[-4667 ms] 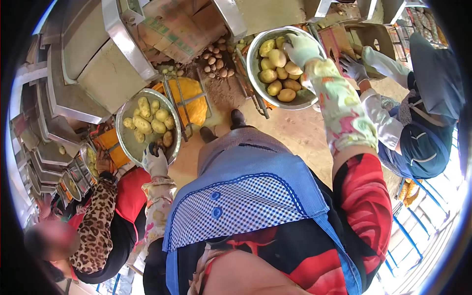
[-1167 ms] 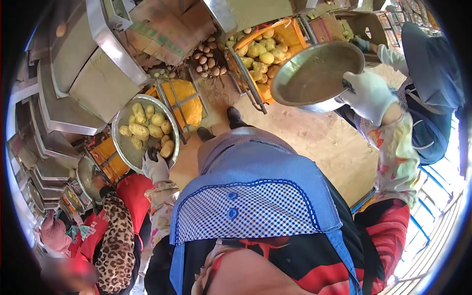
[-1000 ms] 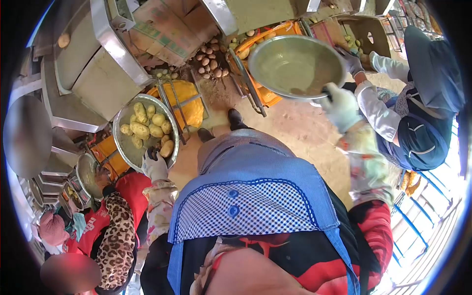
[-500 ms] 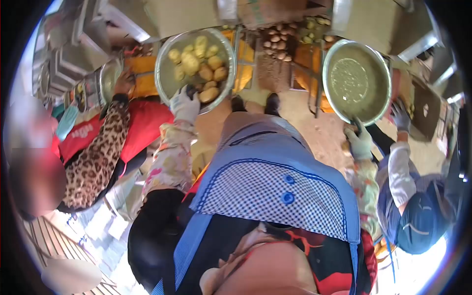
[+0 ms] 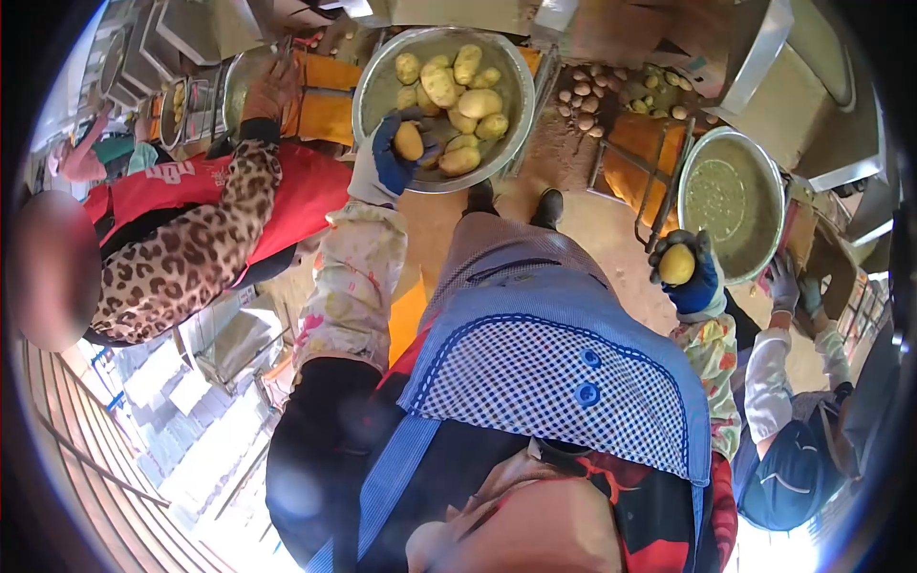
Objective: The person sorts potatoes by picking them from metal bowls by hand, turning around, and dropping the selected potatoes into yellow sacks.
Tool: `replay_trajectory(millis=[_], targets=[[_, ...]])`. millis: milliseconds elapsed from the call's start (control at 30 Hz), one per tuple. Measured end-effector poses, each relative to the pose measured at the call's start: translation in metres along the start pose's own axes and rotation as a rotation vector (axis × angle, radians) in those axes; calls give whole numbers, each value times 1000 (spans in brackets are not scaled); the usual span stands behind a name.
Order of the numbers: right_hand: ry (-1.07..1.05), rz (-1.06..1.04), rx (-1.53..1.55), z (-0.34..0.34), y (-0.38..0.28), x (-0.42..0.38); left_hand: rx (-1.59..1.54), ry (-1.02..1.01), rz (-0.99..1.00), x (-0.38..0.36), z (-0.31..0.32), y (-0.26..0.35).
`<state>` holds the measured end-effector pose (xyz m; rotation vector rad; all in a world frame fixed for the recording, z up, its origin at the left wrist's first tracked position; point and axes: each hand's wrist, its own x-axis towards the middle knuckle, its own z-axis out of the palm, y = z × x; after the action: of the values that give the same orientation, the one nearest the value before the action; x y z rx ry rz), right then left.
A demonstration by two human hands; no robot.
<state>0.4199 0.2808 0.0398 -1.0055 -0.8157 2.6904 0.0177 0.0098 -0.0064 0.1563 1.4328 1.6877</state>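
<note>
"Fingers (image 5: 660, 253) of the right hand (image 5: 695, 277): how do they stand?"

"Curled up around a pale potato (image 5: 677, 265), which sits in the gloved palm, plain to see. That hand is at the near left edge of the right basin (image 5: 731, 181); whether glove and metal touch cannot be told."

"And the left hand (image 5: 384, 162)?"

"Gloved too, palm turned up, the fingers bent about a second potato (image 5: 409, 140). It is at the near left rim of the left basin (image 5: 375, 94), partly over it."

"What does that basin hold?"

"A heap of yellowish potatoes (image 5: 441, 86), most of them toward the middle and right, some lying on others. The right basin shows a bare, blotched bottom."

"What lies between the two basins?"

"An orange sack (image 5: 635, 148) with a metal frame (image 5: 660, 174) by it, next to the right basin. Farther off, small brown potatoes (image 5: 585, 100) are scattered on the floor (image 5: 611, 234). Nearer, two dark shoes (image 5: 547, 208) show beyond the checked apron (image 5: 535, 392)."

"Anyone else about?"

"On the left, a person in a leopard-print sleeve (image 5: 191, 244) has a hand (image 5: 274, 89) beside another basin (image 5: 234, 95). On the right, a co-worker's gloved hands (image 5: 785, 284) are near a cardboard box (image 5: 833, 263)."
</note>
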Motion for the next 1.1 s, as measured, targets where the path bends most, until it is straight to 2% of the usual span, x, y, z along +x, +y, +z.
replay_trajectory(millis=[67, 100, 200, 267, 300, 333, 367, 400, 433, 467, 567, 600, 633, 767, 867, 900, 933, 1000, 1033, 1100], targets=[[-26, 46, 38, 6, 10, 7, -538, -153, -207, 1, 3, 2], [-122, 79, 102, 5, 12, 13, -530, -164, -211, -1, 7, 2], [-113, 150, 233, 17, 23, 25, -627, -232, -250, -9, 20, 3], [-131, 153, 264, 29, 27, 30, -165, -233, 78, -18, 27, -16], [-147, -31, -123, 33, 35, 32, -296, -247, -66, -20, 26, -20], [-140, -24, -86, 34, 37, 33, -429, -270, -220, -20, 29, -25], [-132, -16, -49, 36, 38, 34, -62, -521, -124, -6, 33, -16], [-123, 159, 431, 41, 34, 38, 283, -741, 59, 7, 37, -7], [-122, 151, 476, 48, 34, 41, 984, -957, 460, 60, 19, 2], [-131, 148, 520, 54, 35, 45, 1694, -1071, 908, 89, 13, 2], [-207, 94, 472, 56, 43, 56, 1917, -978, 1131, 86, 19, -4], [-228, 85, 481, 57, 45, 59, 1900, -972, 1098, 87, 21, -5], [-345, 108, 572, 60, 46, 61, 1883, -966, 1061, 87, 23, -6], [-173, 157, 545, 76, 50, 60, 1834, -903, 897, 87, 14, -5], [-384, 158, 400, 62, 65, 74, 1974, -942, 1072, 62, 7, 31], [-197, 186, 293, 69, 67, 72, 1593, -823, 868, 56, -5, 40], [-162, 232, 183, 73, 67, 72, 1210, -694, 670, 50, -28, 53], [-134, 292, -257, 99, 56, 75, 448, -411, 285, 40, -82, 84], [-123, 233, -411, 105, 68, 82, 148, -290, 172, 33, -98, 92], [-196, 85, -683, 137, 65, 81, -130, -160, 109, 13, -103, 100]])
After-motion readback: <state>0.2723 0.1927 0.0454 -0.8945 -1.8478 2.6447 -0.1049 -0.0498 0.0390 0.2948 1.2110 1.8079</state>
